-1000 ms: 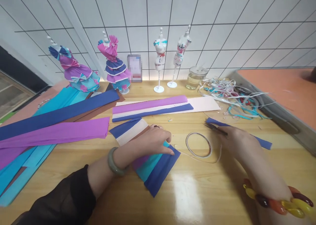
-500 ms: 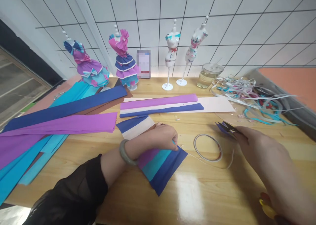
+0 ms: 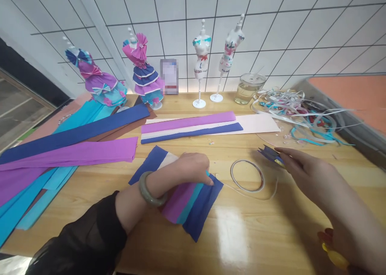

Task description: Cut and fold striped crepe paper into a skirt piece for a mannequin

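Observation:
My left hand (image 3: 194,168), wearing a jade-like bangle, presses down on layered paper sheets (image 3: 179,200) in purple, teal, white and navy. Its thumb and fingers close on a small bit of teal paper above the navy sheet (image 3: 203,210). Most of the stack's middle is hidden under my forearm. My right hand (image 3: 316,182) grips small dark-bladed scissors (image 3: 269,153) at its fingertips, over the table on the right. Something blue lies along the blades. Left of the scissors, a thin ring of tape (image 3: 247,175) lies flat, with loose pale thread (image 3: 265,198) beside it.
Folded paper strips (image 3: 75,130) spread over the left side, with more strips (image 3: 189,126) across the middle. Two dressed mini mannequins (image 3: 147,80) and two bare ones (image 3: 200,58) stand at the back. Nearby are a phone (image 3: 169,77), a glass jar (image 3: 249,89) and tangled ribbons (image 3: 301,110).
The view has shifted slightly. The layered sheets have turned, and more navy shows at their far left corner. The scissors have rotated in my right hand, revealing a yellow spot near the fingertips.

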Available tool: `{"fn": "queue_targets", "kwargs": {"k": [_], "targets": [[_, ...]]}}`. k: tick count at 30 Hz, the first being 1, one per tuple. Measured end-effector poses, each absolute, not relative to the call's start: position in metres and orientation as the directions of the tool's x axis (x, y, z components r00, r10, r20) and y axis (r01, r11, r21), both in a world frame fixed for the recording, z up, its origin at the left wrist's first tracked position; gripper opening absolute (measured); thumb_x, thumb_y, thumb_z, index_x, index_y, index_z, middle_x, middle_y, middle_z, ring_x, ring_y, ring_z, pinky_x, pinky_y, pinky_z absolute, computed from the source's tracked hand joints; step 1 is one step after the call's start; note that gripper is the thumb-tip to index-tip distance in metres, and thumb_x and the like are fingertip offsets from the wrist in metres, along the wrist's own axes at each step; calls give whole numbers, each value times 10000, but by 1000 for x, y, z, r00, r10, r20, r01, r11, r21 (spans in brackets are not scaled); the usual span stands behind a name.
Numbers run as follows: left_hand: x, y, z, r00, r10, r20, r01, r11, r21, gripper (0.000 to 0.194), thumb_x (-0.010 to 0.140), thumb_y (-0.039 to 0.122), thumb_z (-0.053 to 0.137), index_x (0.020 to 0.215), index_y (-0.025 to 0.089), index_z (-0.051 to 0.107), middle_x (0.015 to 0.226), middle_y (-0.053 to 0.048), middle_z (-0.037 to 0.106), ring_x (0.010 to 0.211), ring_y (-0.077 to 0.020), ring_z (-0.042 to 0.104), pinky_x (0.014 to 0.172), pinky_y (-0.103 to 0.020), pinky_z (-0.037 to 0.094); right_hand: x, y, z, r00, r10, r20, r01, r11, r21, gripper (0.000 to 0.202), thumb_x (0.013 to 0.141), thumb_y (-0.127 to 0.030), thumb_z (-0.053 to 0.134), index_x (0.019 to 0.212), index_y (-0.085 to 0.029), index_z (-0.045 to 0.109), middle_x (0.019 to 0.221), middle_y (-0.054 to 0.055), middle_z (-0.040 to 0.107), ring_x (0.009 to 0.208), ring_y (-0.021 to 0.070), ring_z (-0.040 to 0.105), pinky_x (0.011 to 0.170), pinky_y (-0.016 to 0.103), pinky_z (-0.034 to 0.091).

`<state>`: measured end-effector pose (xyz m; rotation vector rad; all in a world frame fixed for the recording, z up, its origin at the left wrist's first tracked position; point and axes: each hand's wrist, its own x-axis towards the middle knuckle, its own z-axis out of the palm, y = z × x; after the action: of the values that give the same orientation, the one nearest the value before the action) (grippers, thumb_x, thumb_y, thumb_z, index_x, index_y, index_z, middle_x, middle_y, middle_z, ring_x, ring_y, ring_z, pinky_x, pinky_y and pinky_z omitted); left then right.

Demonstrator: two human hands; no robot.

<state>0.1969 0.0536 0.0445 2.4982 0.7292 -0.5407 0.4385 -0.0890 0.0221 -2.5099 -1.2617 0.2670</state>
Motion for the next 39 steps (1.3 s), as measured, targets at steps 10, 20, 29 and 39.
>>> {"fn": "queue_targets", "kwargs": {"k": [10,20,29,39], "targets": [[198,57,45,764,407,-501,616,-690,380,282,647,429,598,753,186,692,685,-31,663,608,-169,566,473,-263,335,436,-84,35,624,781,7,689,-545,-478,449,814,-475,428,1054,-182,668,915,84,708,859,257,624,708,317,430],[201,54,44,761,411,-502,610,-718,337,270,649,386,587,800,192,698,783,-47,690,700,-195,590,547,-275,385,436,-79,31,643,760,-88,676,-619,-400,678,727,-707,490,1172,-212,621,864,100,679,782,279,620,626,329,423],[199,54,46,770,407,-491,605,-709,361,204,650,371,573,664,184,652,628,-32,631,574,-167,535,504,-268,353,434,-78,32,676,734,-62,684,-657,-317,639,788,-674,424,1194,-214,604,919,131,695,827,298,627,641,335,426],[188,60,49,730,382,-566,649,-645,403,257,634,410,626,791,217,691,752,-6,668,697,-174,575,542,-246,368,435,-79,20,578,816,-20,722,-522,-455,608,800,-622,461,1183,-176,617,979,126,698,847,275,647,678,346,468]]}}
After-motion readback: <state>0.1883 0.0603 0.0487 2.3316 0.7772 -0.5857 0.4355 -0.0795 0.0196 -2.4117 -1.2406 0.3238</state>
